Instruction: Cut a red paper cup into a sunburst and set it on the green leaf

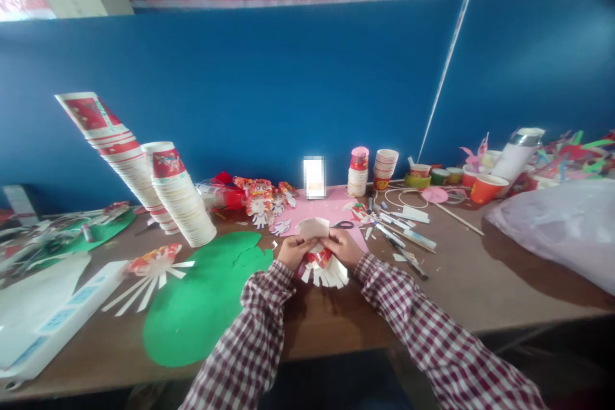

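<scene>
a left hand and a right hand pinch pale paper over a brown table, a red-and-white fringed piece just below their fingers, though whether the two are joined cannot be told; dark-handled scissors sit near the right hand, a pink sheet beyond, a green sheet to the left, markers to the right

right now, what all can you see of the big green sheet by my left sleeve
The green sheet looks like smooth paper or card with a rounded outline. It lies flat on the brown table, beside the left sleeve. A jagged line and ragged edge mark its far right part; white strips reach over its left edge.
</scene>
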Action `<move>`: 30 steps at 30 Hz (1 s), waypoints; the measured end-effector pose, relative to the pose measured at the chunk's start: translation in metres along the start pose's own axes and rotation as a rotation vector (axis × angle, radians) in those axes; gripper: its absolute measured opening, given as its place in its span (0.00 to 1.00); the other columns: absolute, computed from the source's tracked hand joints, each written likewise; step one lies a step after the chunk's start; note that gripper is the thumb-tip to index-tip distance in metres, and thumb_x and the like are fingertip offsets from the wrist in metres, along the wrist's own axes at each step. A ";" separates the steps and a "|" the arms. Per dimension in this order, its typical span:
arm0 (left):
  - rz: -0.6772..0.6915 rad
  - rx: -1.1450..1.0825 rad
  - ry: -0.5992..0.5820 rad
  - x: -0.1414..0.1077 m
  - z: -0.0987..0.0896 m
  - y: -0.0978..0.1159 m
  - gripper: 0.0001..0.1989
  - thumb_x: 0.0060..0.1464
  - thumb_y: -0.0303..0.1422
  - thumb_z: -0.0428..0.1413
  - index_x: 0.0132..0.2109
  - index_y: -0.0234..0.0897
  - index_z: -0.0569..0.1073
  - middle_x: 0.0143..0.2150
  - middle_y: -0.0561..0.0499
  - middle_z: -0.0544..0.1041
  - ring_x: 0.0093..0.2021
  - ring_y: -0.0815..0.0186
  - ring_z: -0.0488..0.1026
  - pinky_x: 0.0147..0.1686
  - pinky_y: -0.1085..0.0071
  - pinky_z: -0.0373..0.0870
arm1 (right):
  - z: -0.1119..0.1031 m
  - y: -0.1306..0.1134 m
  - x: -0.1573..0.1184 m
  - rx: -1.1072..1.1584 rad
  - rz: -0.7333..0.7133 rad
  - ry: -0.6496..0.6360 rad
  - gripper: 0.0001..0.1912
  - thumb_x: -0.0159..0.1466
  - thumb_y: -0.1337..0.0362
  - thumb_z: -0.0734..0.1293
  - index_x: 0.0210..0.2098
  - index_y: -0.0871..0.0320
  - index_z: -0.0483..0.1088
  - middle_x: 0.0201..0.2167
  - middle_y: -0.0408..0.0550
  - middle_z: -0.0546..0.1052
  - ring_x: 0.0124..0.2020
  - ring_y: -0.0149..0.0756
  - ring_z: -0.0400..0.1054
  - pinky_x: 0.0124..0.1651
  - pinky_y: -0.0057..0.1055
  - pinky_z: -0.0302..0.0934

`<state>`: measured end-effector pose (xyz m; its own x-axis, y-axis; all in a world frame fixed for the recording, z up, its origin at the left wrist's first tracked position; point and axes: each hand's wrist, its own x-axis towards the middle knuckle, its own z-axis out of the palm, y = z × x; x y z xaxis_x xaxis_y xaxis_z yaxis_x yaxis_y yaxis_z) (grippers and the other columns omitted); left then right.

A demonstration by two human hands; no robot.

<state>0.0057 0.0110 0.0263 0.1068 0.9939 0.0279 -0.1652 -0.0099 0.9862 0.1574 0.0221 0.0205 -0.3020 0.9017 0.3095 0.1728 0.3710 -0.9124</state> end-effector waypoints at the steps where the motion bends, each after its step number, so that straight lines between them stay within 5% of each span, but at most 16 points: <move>1: -0.012 -0.014 -0.007 0.000 0.000 0.001 0.18 0.31 0.42 0.64 0.24 0.29 0.75 0.19 0.50 0.73 0.18 0.72 0.66 0.21 0.75 0.63 | 0.000 0.001 0.000 0.002 0.004 -0.001 0.13 0.57 0.55 0.63 0.25 0.60 0.68 0.22 0.43 0.72 0.25 0.32 0.64 0.27 0.26 0.59; 10: -0.034 -0.041 0.025 -0.001 0.000 0.003 0.17 0.31 0.42 0.64 0.21 0.32 0.71 0.13 0.56 0.67 0.14 0.76 0.61 0.15 0.78 0.57 | -0.001 0.006 0.002 -0.032 0.022 0.091 0.13 0.55 0.55 0.65 0.24 0.59 0.66 0.19 0.41 0.68 0.22 0.30 0.61 0.24 0.25 0.55; 17: -0.051 -0.034 0.014 0.005 -0.006 -0.011 0.17 0.35 0.42 0.63 0.21 0.31 0.70 0.13 0.56 0.66 0.12 0.77 0.58 0.13 0.78 0.52 | -0.001 0.007 0.001 0.013 0.010 0.010 0.14 0.58 0.55 0.62 0.28 0.60 0.68 0.23 0.44 0.72 0.26 0.33 0.65 0.29 0.27 0.60; 30: -0.018 -0.088 -0.076 0.004 -0.005 -0.005 0.17 0.35 0.39 0.63 0.30 0.30 0.76 0.23 0.49 0.75 0.24 0.69 0.70 0.27 0.72 0.66 | -0.003 -0.001 0.001 0.107 0.031 -0.108 0.16 0.57 0.52 0.63 0.30 0.60 0.69 0.24 0.44 0.72 0.27 0.33 0.65 0.30 0.28 0.61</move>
<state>0.0021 0.0159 0.0205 0.1844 0.9825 0.0260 -0.2476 0.0208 0.9686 0.1599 0.0236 0.0222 -0.3985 0.8810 0.2550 0.0841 0.3120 -0.9464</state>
